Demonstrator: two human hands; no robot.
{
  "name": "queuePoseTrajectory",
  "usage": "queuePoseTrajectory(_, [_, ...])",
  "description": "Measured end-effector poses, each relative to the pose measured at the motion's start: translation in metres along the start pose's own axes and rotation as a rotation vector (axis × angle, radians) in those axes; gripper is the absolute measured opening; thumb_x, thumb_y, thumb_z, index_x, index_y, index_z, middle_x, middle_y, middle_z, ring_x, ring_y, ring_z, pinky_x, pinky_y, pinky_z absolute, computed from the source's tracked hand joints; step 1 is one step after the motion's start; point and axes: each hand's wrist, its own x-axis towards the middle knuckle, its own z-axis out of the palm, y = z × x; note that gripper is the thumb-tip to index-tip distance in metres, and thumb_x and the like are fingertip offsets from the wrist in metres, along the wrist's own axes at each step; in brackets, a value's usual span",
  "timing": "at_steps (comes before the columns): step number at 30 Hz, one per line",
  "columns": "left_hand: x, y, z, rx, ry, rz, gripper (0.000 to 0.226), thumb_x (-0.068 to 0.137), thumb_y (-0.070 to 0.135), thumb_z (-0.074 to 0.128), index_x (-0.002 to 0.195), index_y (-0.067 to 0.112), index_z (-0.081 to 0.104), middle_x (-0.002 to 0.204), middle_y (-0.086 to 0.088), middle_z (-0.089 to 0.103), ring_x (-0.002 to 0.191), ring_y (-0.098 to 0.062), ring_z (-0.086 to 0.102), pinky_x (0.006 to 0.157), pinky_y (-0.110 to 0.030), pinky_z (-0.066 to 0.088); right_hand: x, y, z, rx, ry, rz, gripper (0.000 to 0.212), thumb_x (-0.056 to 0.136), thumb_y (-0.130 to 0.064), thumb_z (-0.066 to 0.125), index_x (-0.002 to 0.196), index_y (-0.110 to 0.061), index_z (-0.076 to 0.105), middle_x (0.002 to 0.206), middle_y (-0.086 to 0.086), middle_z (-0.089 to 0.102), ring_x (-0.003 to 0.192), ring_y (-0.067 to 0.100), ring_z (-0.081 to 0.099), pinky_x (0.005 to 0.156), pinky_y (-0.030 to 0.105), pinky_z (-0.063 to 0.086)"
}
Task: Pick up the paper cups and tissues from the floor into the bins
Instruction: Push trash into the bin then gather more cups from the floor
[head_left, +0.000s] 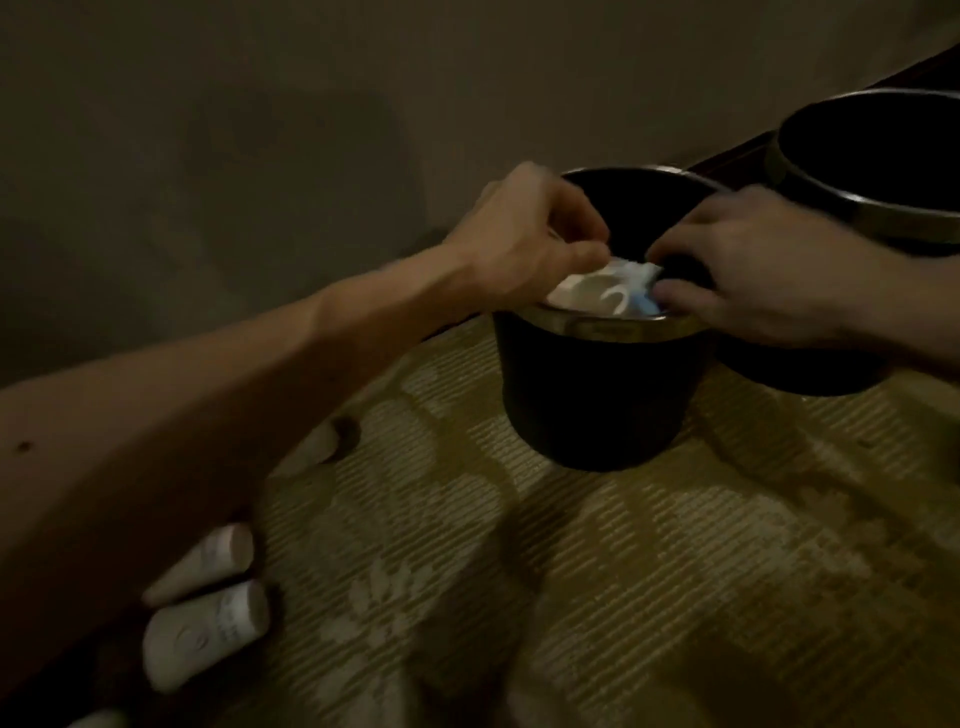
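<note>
Paper cups (208, 634) lie on their sides on the floor (675, 571) at 8 o'clock. The left hand (530, 234) pinches a white tissue (597, 291), which sits at its 4 o'clock over the near bin (597, 395). The right hand (769, 275), at the tissue's 3 o'clock, pinches its other edge. A second bin (852, 208) stands at 2 o'clock.

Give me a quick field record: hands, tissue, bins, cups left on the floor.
left hand: pinches the tissue over the near bin
right hand: pinches the tissue's other edge at that bin's rim
far bin: right of the near one, inside too dark to see
paper cups: at least three lying on the carpet, lower left
</note>
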Motion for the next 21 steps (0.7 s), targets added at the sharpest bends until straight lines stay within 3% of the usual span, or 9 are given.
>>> queuePoseTrajectory(3, [-0.034,0.005,-0.035,0.132,0.043,0.031,0.015,0.093,0.037,0.064,0.090,0.023,0.071,0.083,0.010,0.066,0.074,0.001,0.062,0.067,-0.020,0.053,-0.009,-0.033,-0.024,-0.004,0.197,-0.193,0.038,0.086,-0.042,0.045,0.105,-0.014,0.065,0.098,0.012,0.058,0.088,0.034,0.054,0.073,0.042,0.045])
queuePoseTrajectory(5, [-0.072,-0.004,-0.052,0.197,0.067,-0.041,0.025,0.093,0.043,0.062,0.075,0.026,0.064,0.065,0.012,0.058,0.058,0.003,0.053,0.052,-0.016,0.043,-0.007,-0.078,-0.030,0.130,0.103,-0.317,0.028,0.086,-0.042,0.044,0.089,-0.020,0.061,0.081,0.001,0.054,0.072,0.024,0.050,0.062,0.034,0.038])
queuePoseTrajectory(8, [-0.145,-0.034,-0.068,0.252,0.099,-0.223,0.037,0.092,0.047,0.062,0.064,0.022,0.058,0.051,0.009,0.048,0.046,0.000,0.046,0.042,-0.011,0.032,-0.005,-0.160,-0.006,0.302,-0.061,-0.501,0.019,0.087,-0.043,0.044,0.078,-0.029,0.054,0.075,-0.006,0.056,0.068,0.017,0.051,0.061,0.033,0.040])
queuePoseTrajectory(13, [-0.268,-0.094,-0.063,0.168,0.126,-0.552,0.024,0.086,0.053,0.062,0.076,0.031,0.065,0.070,0.026,0.062,0.066,0.010,0.057,0.050,-0.005,0.039,0.002,-0.269,0.077,0.523,-0.242,-0.564,0.017,0.093,-0.033,0.054,0.099,-0.020,0.062,0.097,0.003,0.066,0.091,0.024,0.061,0.073,0.035,0.047])
queuePoseTrajectory(18, [-0.372,-0.153,-0.021,0.042,0.214,-0.931,0.011,0.088,0.044,0.067,0.092,0.038,0.060,0.086,0.017,0.061,0.076,0.015,0.058,0.050,-0.006,0.042,-0.014,-0.352,0.133,0.616,-0.408,-0.572,0.040,0.092,-0.032,0.059,0.130,-0.021,0.049,0.131,0.004,0.051,0.119,0.020,0.049,0.095,0.035,0.045])
queuePoseTrajectory(21, [-0.400,-0.185,0.008,-0.023,0.262,-1.037,0.041,0.086,0.042,0.071,0.122,0.033,0.054,0.103,0.015,0.060,0.086,0.000,0.061,0.064,-0.011,0.046,-0.011,-0.377,0.149,0.614,-0.435,-0.547,0.059,0.092,-0.030,0.060,0.144,-0.024,0.034,0.146,0.003,0.037,0.134,0.022,0.037,0.105,0.036,0.036])
